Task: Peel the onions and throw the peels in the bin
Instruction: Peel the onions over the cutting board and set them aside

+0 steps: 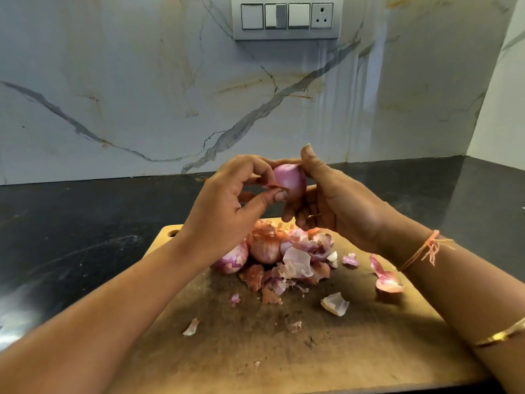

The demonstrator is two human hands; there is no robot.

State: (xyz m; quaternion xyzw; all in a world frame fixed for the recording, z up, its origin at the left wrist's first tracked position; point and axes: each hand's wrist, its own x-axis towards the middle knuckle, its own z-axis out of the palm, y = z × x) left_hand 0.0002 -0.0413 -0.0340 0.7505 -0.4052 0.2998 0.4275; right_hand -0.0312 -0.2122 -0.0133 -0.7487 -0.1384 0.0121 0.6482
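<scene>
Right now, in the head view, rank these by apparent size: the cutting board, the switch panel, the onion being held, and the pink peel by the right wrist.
1. cutting board
2. switch panel
3. onion and pink peel: these look about alike, so I leave them unranked.

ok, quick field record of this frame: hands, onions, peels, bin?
left hand: pinches a peel strip coming off the held onion
right hand: grips the held onion, above the cutting board
other onions: two on the board, beside the peel pile
peel pile: on the board, scraps scattered around it
bin: not in view
</scene>
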